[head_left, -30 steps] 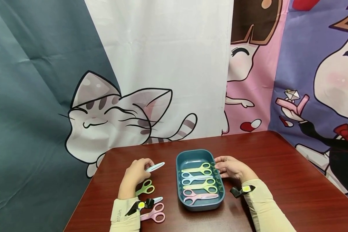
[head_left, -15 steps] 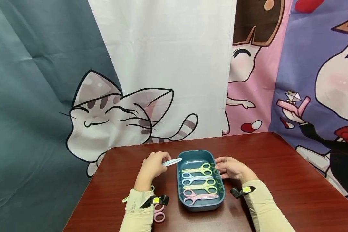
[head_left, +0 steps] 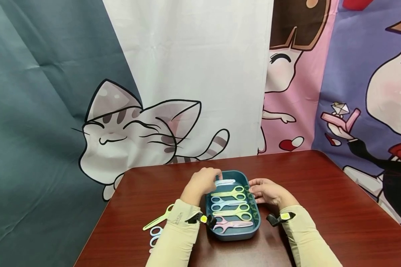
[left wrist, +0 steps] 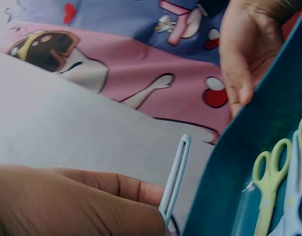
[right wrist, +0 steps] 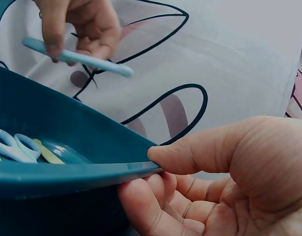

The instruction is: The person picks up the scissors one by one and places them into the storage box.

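My left hand point(head_left: 203, 181) pinches a pair of light blue scissors point(head_left: 225, 182), held over the far end of the teal tray point(head_left: 234, 237). In the right wrist view those scissors point(right wrist: 87, 60) show edge-on above the tray wall, between thumb and fingers. My right hand point(head_left: 268, 192) grips the tray's right rim, thumb on top and fingers below, as the right wrist view shows. Several scissors lie in a row in the tray: pink ones point(head_left: 234, 224) nearest, then yellow-green point(head_left: 230, 213), blue point(head_left: 232, 203) and another yellow-green pair point(head_left: 228, 193).
Left of the tray, yellow-green scissors point(head_left: 156, 222) and blue scissors point(head_left: 155, 231) lie on the dark red table point(head_left: 120, 218), partly covered by my left sleeve point(head_left: 175, 237). A printed cartoon curtain point(head_left: 187, 74) hangs behind the table's far edge.
My left hand has carried the light blue scissors rightward, from above the table on the left to over the tray's far end. The right hand has stayed at the rim.
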Demonstrator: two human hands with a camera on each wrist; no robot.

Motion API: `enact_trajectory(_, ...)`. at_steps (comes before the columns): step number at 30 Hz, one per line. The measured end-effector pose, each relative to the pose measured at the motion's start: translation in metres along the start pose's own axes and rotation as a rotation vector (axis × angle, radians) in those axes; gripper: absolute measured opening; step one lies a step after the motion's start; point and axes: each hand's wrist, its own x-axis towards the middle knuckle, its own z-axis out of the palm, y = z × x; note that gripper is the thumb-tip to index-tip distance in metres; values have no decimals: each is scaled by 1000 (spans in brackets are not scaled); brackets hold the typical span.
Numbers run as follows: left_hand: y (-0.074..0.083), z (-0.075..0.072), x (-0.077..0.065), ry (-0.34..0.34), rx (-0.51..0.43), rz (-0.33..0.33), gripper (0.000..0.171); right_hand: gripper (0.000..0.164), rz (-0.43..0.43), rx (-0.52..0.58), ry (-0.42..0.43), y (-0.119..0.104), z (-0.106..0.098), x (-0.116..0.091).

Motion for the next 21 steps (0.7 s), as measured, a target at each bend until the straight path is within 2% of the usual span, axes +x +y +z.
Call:
enact_trajectory(7,16,15,23,-64,13,33,24,36,1,-2,7,0,-1,1)
enact_trajectory(12,21,30,36,-108,25,42,23,35,1,-3,-7,0,-2,1)
enact_trajectory(16,21,41,41,-126,44,33,24,35,-5,-6,-13,0,-2,1)
enact_trajectory(21,18,54,39,-146,9,12,24,36,-11,-15,-13,0,-2,0)
